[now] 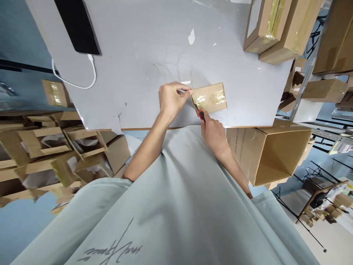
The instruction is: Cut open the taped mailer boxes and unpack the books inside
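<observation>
A small cardboard box (209, 97) with shiny clear tape across its top lies near the front edge of the table. My left hand (172, 96) pinches the box at its upper left corner between thumb and fingers. In my right hand (214, 132) is a red and black utility knife (201, 115), gripped with closed fingers. The knife's tip meets the left edge of the box, below my left fingertips. How far the blade goes in cannot be made out.
A black phone (79, 27) with a white cable (91, 79) lies at the table's upper left. Two taped boxes (264, 29) stand at the upper right. Open cartons (49, 147) are heaped on the left, and a large open carton (284, 154) sits below the table's right end.
</observation>
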### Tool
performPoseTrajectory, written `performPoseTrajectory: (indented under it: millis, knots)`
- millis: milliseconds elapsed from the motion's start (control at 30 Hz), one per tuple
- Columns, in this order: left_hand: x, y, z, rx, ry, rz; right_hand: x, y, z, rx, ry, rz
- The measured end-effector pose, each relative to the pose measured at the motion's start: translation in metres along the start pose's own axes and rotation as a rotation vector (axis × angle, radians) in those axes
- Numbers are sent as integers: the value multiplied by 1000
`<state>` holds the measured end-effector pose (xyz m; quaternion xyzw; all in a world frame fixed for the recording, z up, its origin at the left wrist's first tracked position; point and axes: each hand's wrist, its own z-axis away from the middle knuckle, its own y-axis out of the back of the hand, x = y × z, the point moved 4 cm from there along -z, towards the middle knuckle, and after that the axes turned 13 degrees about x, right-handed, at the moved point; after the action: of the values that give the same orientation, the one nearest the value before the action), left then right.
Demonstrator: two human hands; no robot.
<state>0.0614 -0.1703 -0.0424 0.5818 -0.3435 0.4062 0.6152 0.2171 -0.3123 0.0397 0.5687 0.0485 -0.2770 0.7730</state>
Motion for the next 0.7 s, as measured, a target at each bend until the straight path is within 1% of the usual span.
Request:
performPoseTrajectory:
  millis: [100, 233, 367, 533, 600, 700]
  knots:
    - [1, 0, -4, 1, -2, -6, -1, -3, -2, 22, -5, -23]
    - [5, 0, -2, 7, -16, -38, -4, -2, 12, 57, -9, -43]
    - [6, 1, 7, 16, -52, -52, -4, -3, 24, 17, -60, 13]
    - [10, 1, 11, 39, -75, -81, -14, -7, 17, 19, -73, 14]
    - [14, 1, 12, 43, -63, -106, -23, -4, 18, 2, -77, 73]
    - [20, 1, 15, 24, -21, -163, -35, 6, 24, -89, -90, 241]
